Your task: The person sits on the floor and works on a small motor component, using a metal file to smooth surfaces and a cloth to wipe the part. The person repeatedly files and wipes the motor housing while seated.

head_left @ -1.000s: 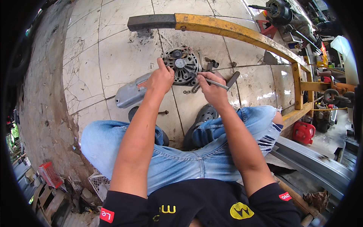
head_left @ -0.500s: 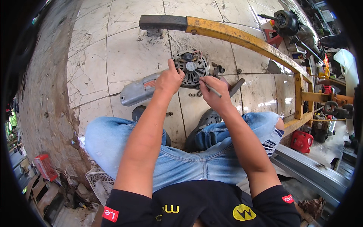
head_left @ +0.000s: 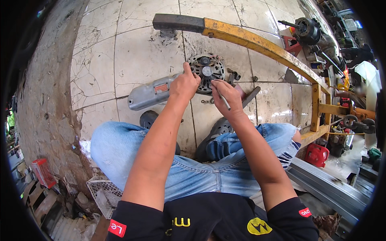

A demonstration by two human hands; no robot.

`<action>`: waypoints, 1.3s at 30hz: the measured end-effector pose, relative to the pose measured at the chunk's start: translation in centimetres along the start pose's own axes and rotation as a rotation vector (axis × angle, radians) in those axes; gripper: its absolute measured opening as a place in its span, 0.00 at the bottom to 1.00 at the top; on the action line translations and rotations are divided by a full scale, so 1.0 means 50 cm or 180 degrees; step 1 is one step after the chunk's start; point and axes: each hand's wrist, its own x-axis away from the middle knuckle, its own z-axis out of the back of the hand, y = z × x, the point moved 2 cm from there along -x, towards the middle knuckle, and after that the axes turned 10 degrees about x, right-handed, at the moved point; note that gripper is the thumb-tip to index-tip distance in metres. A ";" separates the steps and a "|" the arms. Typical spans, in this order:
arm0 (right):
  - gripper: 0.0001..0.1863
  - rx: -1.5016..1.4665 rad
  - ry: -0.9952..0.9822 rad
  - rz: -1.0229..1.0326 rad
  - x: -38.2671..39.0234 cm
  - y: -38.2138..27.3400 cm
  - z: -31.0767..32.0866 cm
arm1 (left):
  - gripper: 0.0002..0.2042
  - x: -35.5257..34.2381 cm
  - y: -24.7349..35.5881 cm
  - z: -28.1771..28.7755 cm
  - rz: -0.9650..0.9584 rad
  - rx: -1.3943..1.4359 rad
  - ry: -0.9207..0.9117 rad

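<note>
Rod [head_left: 224,101] now steeper in right hand [head_left: 233,99]

A yellow frame [head_left: 249,41] stands near a red container [head_left: 317,155].

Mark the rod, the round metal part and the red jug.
Rod [head_left: 224,102]: head view, on the length showing beside the right hand [head_left: 234,100].
Round metal part [head_left: 207,71]: head view, on its pale central disc.
Red jug [head_left: 317,155]: head view, on its body.
</note>
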 end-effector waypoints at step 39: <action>0.08 -0.0474 -0.0480 -0.0954 0.005 0.050 0.036 | 0.33 -0.003 -0.029 -0.007 -0.0272 0.0375 -0.0104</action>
